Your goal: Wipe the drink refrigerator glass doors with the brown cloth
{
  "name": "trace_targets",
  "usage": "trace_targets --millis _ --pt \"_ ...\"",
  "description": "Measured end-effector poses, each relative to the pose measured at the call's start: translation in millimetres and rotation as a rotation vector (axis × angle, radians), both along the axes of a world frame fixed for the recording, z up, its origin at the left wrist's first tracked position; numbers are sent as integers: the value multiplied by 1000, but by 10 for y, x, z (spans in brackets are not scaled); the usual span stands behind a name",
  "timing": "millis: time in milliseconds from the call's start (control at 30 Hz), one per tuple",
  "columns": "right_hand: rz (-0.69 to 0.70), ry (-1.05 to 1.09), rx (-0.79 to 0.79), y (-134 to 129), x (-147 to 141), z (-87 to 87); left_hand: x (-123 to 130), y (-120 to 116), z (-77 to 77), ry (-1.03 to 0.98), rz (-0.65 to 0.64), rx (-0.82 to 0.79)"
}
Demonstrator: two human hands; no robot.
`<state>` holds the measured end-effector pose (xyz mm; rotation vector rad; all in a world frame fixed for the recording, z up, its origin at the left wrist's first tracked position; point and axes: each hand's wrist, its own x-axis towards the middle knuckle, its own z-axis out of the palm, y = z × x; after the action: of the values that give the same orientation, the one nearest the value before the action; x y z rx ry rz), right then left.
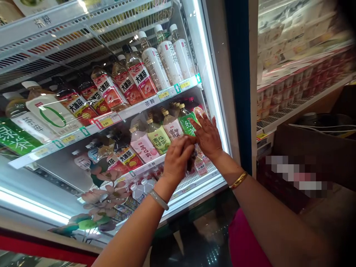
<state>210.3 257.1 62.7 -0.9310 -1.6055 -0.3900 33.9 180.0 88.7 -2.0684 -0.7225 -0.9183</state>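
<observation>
The person raises 2 bare hands close together before a lit drinks cooler (pixel 213 92). The right hand (pixel 209 138), with a gold bangle (pixel 238 180) at its wrist, is open, its fingers spread and extended towards the cooler. Just beside those fingers, the green-labelled bottle (pixel 187 120) stands at the right of a row on a shelf (pixel 151 164); whether they touch it cannot be told.

The left hand (pixel 178 157) (a pale bangle (pixel 158 199) circles this wrist) has its fingers curled downward, near the right thumb. A dark reddish thing (pixel 191 160) shows beneath them, too hidden to name, and whether they grip it cannot be told.

Left of the green-labelled bottle stand a pale pink-labelled bottle (pixel 172 129), a yellow-green-labelled bottle (pixel 158 136) and a pink-labelled bottle (pixel 144 146). On the shelf above, 3 white-labelled bottles (pixel 170 63) stand at the right end in front.
</observation>
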Motion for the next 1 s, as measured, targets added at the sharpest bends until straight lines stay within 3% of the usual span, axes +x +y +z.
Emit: trace_targets --millis 67,133,233,333,400,467,567,700,767,867,1000 --pt "0 13 16 12 25 3 7 -37 -176 166 -65 -22" --pt "-3 11 31 15 61 11 -4 -53 -217 305 -118 -71" --pt "14 -13 11 11 139 43 19 3 8 388 -149 -127" --pt "33 -16 -5 16 220 95 128 129 281 251 -64 -8" --pt "37 -12 3 27 259 117 226 201 308 133 -16 57" --pt "39 -7 22 41 283 104 312 242 182 106 12 114" --pt "27 4 42 74 305 11 353 260 -157 158 7 141" --pt "12 11 31 132 340 -151 235 240 -491 311 -67 -11" --pt "8 15 32 153 354 -205 167 211 -531 431 -126 -84" --pt "-26 34 32 169 354 -244 146 198 -468 582 -198 -127" --pt "-43 35 10 177 339 -247 259 266 -398 577 -149 -172"
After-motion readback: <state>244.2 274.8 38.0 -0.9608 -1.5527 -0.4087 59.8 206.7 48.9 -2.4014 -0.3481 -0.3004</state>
